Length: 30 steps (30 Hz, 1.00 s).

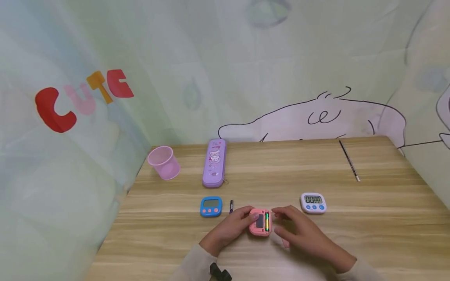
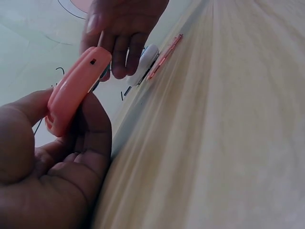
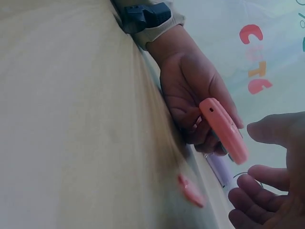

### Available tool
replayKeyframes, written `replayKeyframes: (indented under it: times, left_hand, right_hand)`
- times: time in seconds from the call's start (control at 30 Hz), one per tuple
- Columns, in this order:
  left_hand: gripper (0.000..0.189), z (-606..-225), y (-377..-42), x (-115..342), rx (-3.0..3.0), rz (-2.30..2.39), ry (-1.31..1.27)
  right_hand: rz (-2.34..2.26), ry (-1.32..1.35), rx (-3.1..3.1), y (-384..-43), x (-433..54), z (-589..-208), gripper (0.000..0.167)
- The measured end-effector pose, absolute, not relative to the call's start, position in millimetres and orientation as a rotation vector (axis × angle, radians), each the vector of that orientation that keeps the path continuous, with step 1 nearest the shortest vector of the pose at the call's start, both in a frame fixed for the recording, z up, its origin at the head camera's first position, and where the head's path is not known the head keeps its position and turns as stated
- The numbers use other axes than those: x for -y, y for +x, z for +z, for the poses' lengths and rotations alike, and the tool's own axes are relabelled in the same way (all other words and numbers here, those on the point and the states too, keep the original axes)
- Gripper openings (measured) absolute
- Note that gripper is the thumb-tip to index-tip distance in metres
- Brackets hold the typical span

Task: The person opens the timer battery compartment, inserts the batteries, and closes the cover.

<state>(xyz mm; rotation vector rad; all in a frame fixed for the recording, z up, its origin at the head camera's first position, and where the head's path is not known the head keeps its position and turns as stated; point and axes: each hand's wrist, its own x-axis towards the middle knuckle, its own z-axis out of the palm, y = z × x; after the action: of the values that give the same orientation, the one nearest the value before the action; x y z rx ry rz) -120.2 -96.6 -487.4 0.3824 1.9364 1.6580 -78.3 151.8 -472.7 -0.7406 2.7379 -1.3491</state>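
My left hand (image 1: 232, 227) grips a pink digital timer (image 1: 254, 231), its back turned up and its battery compartment uncovered. A green and gold battery (image 1: 267, 221) lies in the compartment near the timer's right side. Thumb on the back, fingers beneath, the left hand keeps the timer raised over the table in the left wrist view. My right hand (image 1: 303, 233) is just right of the timer, thumb and fingers spread apart with nothing between them. Partly hidden below that hand, a pink battery cover (image 1: 286, 243) lies on the table. A dark battery (image 1: 231, 206) lies beyond the left hand.
On the wooden table (image 1: 267, 168), a blue timer (image 1: 211, 207) sits left and a white timer (image 1: 313, 203) right. Farther back are a pink cup (image 1: 168, 167), a purple pencil case (image 1: 214, 164) and a pencil (image 1: 349, 160). A printed curtain (image 1: 197, 58) hangs behind.
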Motion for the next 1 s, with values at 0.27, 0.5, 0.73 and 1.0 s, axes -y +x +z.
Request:
replayKeyframes:
  times: [0.27,0.5,0.73,1.0]
  left_hand:
    - [0.040,-488.6,-117.5,96.5,-1.846,1.759,0.344]
    - [0.040,-488.0,-118.3,95.5,-1.773,1.812,0.313]
    - [0.042,-491.8,-118.7,95.3,-1.723,1.847,0.322]
    - [0.039,-490.1,-117.9,95.0,-1.728,1.842,0.330]
  right_hand:
    - [-1.251,-0.668,-2.733,-66.9,-164.7,-481.3,0.059]
    - [-1.167,-0.764,-2.795,-66.8,-167.3,-484.7,0.063]
    - [-1.072,-0.849,-2.822,-65.5,-168.7,-482.0,0.059]
    - [-1.020,-0.804,-2.767,-69.8,-174.6,-482.1,0.049]
